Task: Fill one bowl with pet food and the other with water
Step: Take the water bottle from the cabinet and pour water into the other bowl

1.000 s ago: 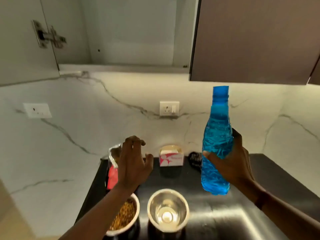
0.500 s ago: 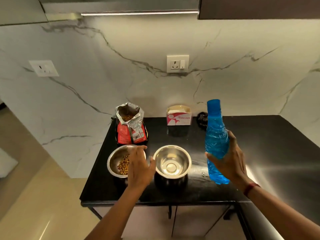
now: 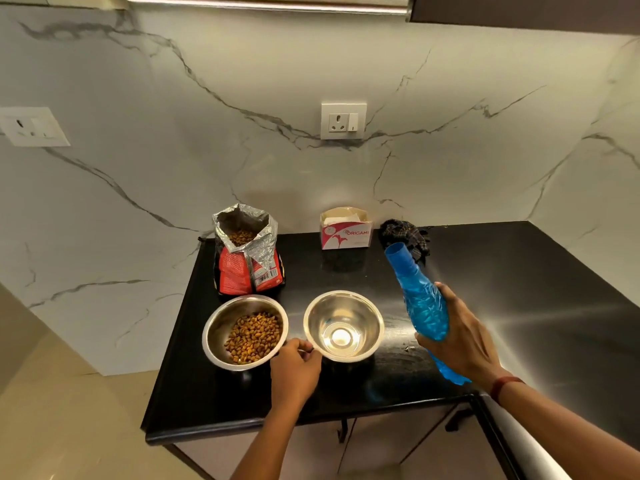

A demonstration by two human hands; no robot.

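Note:
Two steel bowls stand side by side on the black counter (image 3: 519, 289). The left bowl (image 3: 216, 323) holds brown kibble (image 3: 254, 336). The right bowl (image 3: 367, 317) is empty and shiny inside. My left hand (image 3: 294, 368) rests between them, fingers curled on the near left rim of the empty bowl. My right hand (image 3: 460, 344) grips a blue water bottle (image 3: 420, 299) to the right of that bowl. The bottle is tilted, its uncapped neck pointing up and left, clear of the bowl. An open red and silver pet food bag (image 3: 242, 271) stands behind the left bowl.
A pink and white tissue box (image 3: 346, 233) and a dark crumpled cloth (image 3: 405, 237) sit at the back against the marble wall. The counter's left edge (image 3: 173, 341) drops to the floor. A socket (image 3: 343, 121) is on the wall.
The view has dropped to look down on the counter. My left hand moved from above the kibble bowl to the empty bowl's rim. The bottle came lower and tilted left.

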